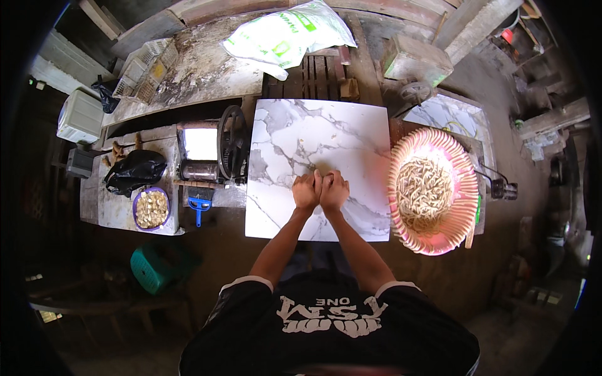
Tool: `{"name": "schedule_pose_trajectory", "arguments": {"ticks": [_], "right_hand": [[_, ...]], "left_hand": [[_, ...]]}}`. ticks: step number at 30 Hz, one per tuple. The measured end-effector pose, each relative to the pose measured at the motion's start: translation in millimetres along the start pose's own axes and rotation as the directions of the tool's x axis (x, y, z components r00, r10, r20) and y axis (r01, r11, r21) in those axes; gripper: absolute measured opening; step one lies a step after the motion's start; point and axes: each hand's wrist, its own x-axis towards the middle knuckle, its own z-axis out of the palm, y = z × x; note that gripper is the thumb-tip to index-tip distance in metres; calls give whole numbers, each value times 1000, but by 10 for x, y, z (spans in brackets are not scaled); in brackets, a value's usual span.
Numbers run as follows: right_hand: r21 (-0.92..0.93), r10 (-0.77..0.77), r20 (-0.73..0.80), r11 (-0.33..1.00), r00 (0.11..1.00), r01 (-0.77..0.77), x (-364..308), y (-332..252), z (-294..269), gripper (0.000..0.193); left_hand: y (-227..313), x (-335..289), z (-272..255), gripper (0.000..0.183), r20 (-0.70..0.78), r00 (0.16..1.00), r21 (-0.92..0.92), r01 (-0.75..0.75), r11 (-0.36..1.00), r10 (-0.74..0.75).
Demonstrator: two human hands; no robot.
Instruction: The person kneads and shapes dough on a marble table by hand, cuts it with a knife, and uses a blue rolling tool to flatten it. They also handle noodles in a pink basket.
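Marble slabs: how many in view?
2. One marble slab lies under the pressed-together left hand and right hand; another marble slab sits behind the pink basket, partly hidden.

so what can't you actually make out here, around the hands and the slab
- Head view: whatever lies under the left hand and right hand; both hands, pressed together on the marble slab, cover it.
- Contents of the purple bowl: too small to identify.
- Picture rim: dark and bent by the fisheye.
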Motion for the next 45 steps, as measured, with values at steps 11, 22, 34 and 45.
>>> {"name": "schedule_pose_trajectory", "arguments": {"ticks": [11,22,34,45], "right_hand": [[-56,129,2,990,992,-128,-100,47,65,9],[180,-364,5,917,932,357,84,27,-191,10],[-273,-117,163,949,980,159,-353,0,-293,16],[-72,-84,109,993,991,92,-312,248,-206,14]], "left_hand": [[-47,-135,24,31,-47,994,13,102,995,-101],[2,27,-203,29,85,979,-516,203,832,-187],[-5,-407,-70,11,14,996,-183,84,980,-83],[32,-474,-63,20,74,967,-203,255,945,-245]]}}
